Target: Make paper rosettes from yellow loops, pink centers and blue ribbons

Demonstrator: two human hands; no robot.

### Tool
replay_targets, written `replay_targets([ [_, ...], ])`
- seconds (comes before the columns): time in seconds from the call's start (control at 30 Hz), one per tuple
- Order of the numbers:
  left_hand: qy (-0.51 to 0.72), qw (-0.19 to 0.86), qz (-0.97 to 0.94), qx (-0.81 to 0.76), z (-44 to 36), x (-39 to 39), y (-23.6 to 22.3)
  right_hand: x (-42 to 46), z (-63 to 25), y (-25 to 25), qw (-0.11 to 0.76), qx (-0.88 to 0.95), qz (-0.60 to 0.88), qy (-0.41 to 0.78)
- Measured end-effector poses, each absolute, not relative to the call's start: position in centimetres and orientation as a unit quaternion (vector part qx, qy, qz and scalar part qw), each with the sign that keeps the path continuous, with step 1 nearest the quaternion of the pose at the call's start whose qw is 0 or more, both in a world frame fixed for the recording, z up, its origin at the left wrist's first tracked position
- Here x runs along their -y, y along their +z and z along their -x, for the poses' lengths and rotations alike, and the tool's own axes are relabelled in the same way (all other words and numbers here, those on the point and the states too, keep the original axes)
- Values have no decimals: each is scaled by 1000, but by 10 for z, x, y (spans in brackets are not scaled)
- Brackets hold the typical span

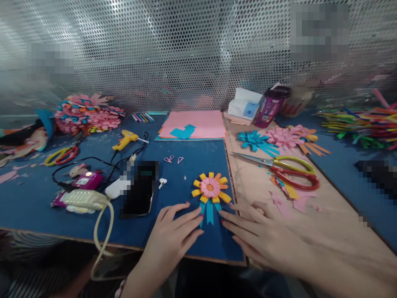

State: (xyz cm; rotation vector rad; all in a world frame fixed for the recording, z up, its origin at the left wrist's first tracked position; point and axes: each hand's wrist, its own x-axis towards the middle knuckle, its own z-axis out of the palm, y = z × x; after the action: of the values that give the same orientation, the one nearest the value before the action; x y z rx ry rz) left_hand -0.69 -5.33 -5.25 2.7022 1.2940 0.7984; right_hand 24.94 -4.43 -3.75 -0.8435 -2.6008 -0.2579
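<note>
A paper flower (211, 187) with yellow-orange looped petals and a pink centre lies flat on the blue table in front of me. Blue paper ribbon tails (210, 213) hang from its lower side. My left hand (177, 227) rests palm down on the left of the tails, fingers spread and fingertips at the left tail. On the other side my right hand (259, 229) lies with its fingers stretched out, tips touching or close to the right tail. Neither hand grips anything.
Scissors (279, 165) lie to the right beside paper scraps and finished flowers (283, 137). A yellow glue gun (125, 140), a phone (141, 188) and a power strip (85, 198) with cables are on the left. Pink paper sheets (198, 122) lie behind, near a purple cup (269, 106).
</note>
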Motion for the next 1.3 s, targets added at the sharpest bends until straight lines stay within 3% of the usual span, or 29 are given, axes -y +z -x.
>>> replay_targets([
  [0.3,269,53,-857,-437,7,51,-50,41,-251,-38,202,926,304,-93],
  [1.3,257,14,-870,-421,4,48,-52,47,-233,-48,178,940,284,-65],
])
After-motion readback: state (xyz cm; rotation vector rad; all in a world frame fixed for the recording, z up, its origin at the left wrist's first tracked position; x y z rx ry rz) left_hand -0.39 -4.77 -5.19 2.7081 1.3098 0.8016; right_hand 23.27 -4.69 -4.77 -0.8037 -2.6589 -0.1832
